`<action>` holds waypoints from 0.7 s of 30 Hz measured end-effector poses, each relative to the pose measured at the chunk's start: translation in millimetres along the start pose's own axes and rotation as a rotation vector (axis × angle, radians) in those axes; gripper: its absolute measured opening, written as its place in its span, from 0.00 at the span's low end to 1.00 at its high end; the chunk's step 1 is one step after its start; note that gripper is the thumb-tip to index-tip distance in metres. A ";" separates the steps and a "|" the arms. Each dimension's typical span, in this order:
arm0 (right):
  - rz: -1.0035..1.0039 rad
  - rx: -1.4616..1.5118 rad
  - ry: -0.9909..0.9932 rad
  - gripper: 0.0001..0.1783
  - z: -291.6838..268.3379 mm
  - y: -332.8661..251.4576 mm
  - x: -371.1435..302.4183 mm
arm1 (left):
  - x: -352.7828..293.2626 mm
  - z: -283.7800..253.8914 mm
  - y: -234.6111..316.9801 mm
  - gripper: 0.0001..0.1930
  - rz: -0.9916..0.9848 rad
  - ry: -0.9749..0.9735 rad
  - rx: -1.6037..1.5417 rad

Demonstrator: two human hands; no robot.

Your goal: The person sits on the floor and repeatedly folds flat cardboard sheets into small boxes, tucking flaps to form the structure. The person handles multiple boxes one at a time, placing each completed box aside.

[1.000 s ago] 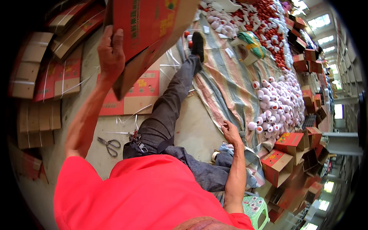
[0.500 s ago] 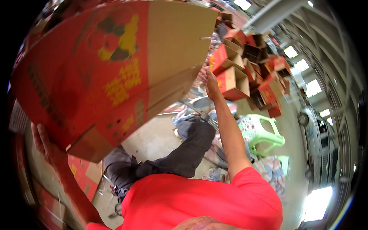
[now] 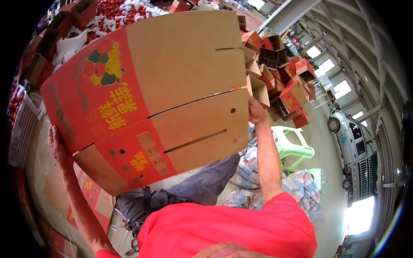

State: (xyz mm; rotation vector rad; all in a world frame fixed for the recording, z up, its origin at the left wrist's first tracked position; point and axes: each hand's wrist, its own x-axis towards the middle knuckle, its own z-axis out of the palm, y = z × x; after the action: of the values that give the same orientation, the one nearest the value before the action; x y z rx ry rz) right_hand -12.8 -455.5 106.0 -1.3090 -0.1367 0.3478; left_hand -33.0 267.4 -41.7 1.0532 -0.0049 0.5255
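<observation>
A large flattened cardboard box (image 3: 189, 56), brown with a red printed band and a fruit picture, is held up in front of me. My left hand (image 3: 59, 147) grips its lower left edge, with fingers at the rim and part of the hand behind the board. At the opposite end my right hand (image 3: 257, 112) is closed on the right edge, near a slit between two flaps. Both arms reach out from my red shirt. The board hides much of the floor beyond it and part of my dark trousers (image 3: 189, 185).
Open red and brown boxes (image 3: 292, 96) are heaped at the right. A green plastic stool (image 3: 297, 148) stands by checked cloth (image 3: 254, 180). Far left are red fruit (image 3: 114, 9) and a white crate (image 3: 23, 127). Flat cardboard (image 3: 92, 193) lies below my left arm; a truck (image 3: 355, 142) stands far right.
The cardboard box has swung to the right and tipped, so more of its brown panel and lower flaps show. My right hand has moved right and down with its edge; fruit now shows behind.
</observation>
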 end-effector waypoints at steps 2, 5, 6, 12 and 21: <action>-0.104 -0.111 -0.032 0.29 24.1 -32.8 -9.1 | 25.1 0.7 -33.2 0.10 -0.025 0.006 0.020; -0.288 -0.377 0.068 0.26 70.4 -78.3 -18.4 | 56.8 -0.5 -112.5 0.12 0.057 0.142 0.168; -0.309 -0.444 0.121 0.25 96.3 -92.8 -25.0 | 58.8 14.7 -130.7 0.15 0.122 0.211 0.280; -0.304 -0.596 0.191 0.18 168.1 -142.3 -49.2 | -9.5 111.8 -265.6 0.26 0.108 -0.409 0.893; -0.182 -0.713 0.198 0.12 157.8 -164.8 19.8 | -86.5 222.8 -181.4 0.30 -0.155 -0.816 0.475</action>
State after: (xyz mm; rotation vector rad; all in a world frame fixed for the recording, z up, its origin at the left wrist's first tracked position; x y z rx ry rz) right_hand -11.8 -339.4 303.4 -2.0089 -0.2223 -0.0003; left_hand 20.3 -22.0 -100.2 1.6605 -0.5355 -0.0832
